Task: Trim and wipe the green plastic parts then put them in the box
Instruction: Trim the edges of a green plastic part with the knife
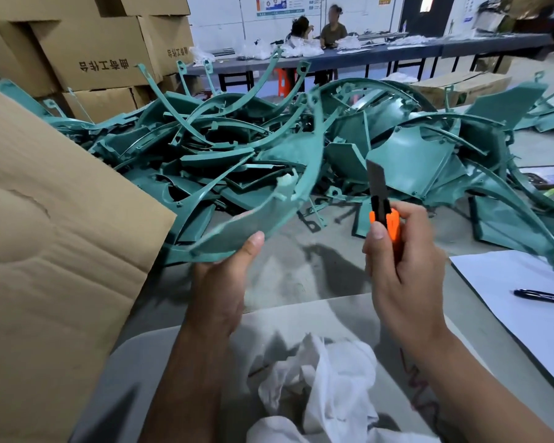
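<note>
So that its flashed edge faced the blade, my left hand gripped 1 green part at frame centre, while my right hand clenched the knife.

Curved green plastic part is held tilted above the bench, near the tangled pile of green parts; cardboard box stands left.

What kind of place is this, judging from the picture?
Probably a factory finishing or packing area: a big heap of green plastic parts on the work table, stacked cardboard cartons behind, and other workers seated at a long table.
</note>
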Demonstrator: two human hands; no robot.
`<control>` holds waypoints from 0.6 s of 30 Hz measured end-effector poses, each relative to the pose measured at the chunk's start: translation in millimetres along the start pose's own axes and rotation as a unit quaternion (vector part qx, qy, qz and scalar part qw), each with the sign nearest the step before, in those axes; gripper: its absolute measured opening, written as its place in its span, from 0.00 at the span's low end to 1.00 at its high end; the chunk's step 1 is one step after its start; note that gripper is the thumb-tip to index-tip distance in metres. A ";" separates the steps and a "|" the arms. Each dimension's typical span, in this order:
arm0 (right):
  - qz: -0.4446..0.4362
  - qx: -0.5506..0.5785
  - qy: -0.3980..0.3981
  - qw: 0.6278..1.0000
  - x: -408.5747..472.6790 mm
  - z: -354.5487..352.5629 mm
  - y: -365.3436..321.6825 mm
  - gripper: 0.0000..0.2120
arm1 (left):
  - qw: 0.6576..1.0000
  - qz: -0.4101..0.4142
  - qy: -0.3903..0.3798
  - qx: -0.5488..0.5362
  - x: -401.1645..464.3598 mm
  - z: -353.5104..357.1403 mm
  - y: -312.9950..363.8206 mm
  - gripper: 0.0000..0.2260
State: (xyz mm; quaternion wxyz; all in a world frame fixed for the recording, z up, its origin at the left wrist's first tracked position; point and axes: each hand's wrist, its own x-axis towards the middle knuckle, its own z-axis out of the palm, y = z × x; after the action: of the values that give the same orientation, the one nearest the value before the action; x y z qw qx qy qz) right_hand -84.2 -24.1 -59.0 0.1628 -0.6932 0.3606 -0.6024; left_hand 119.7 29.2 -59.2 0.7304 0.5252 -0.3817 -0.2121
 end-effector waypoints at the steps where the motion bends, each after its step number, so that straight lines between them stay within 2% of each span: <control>1: -0.007 -0.012 -0.013 1.000 0.2 0.7 1.0 0.08 | 0.999 0.034 0.001 0.012 1.8 1.7 -3.4 0.14; 2: -0.014 -0.028 -0.028 0.999 0.5 1.6 1.7 0.11 | 0.998 0.066 -0.013 0.020 3.3 3.4 -6.7 0.19; 3: -0.019 -0.043 -0.045 0.998 0.5 2.4 2.1 0.14 | 0.994 0.097 -0.031 0.034 5.4 5.2 -11.8 0.21; 7: -0.033 -0.059 -0.116 0.991 -2.7 6.6 1.5 0.17 | 0.973 0.183 -0.100 0.095 11.7 8.4 -34.8 0.20; 10: -0.032 -0.070 -0.120 0.990 -5.0 7.7 -1.9 0.17 | 0.960 0.232 -0.115 0.107 14.8 10.5 -39.6 0.23; 13: -0.041 -0.082 -0.120 0.988 -4.2 7.5 -5.6 0.17 | 0.958 0.235 -0.122 0.112 15.0 12.0 -41.9 0.26; 18: -0.047 -0.083 -0.168 0.981 -7.1 9.1 -7.8 0.16 | 0.970 0.197 -0.131 0.061 6.5 19.2 -35.1 0.23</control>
State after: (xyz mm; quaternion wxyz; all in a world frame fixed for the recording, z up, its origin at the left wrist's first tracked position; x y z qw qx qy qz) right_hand -73.3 -15.7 -61.0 0.1348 -0.8116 0.3438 -0.4526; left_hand 112.0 0.4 -86.6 0.6681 0.4507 -0.5821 -0.1078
